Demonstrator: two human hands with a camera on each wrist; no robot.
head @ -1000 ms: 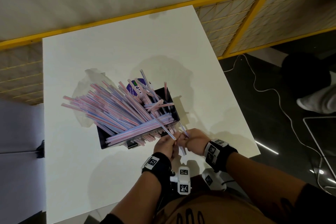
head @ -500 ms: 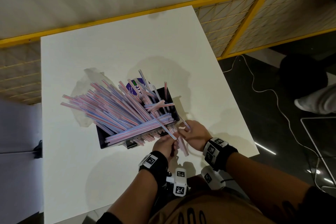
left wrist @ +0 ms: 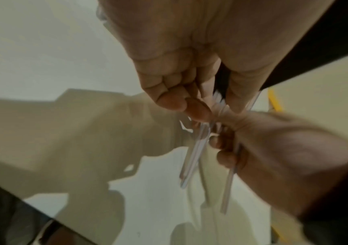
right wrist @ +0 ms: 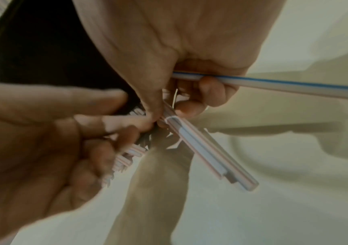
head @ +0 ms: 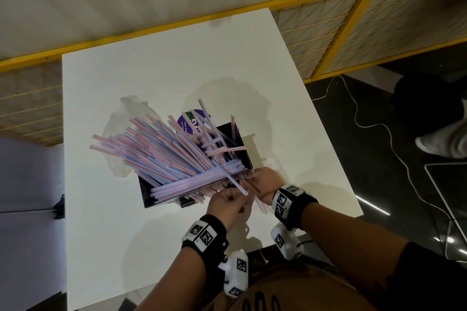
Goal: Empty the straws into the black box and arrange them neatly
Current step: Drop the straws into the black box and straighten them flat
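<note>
A black box (head: 146, 195) stands mid-table. It holds a loose heap of pink- and blue-striped straws (head: 171, 156) that fan out over its left rim. At the box's near right corner my left hand (head: 228, 206) has its fingers curled and pinches straw ends (left wrist: 196, 145). My right hand (head: 264, 184), close beside it, grips a few straws (right wrist: 208, 159) that point down toward the table edge. Its curled fingers also hold one blue-striped straw (right wrist: 284, 85). The two hands touch. The box floor is hidden under the heap.
A clear plastic bag (head: 131, 111) with a purple label (head: 185, 122) lies behind the box on the white table (head: 151, 58). The table's near edge is just under my wrists. A yellow railing (head: 336, 45), a floor cable (head: 374, 131) and another person's shoe (head: 439, 142) are at the right.
My right hand has moved a little toward the box's near right corner, and both hands now bunch together over the straw ends. The heap in the box looks the same.
</note>
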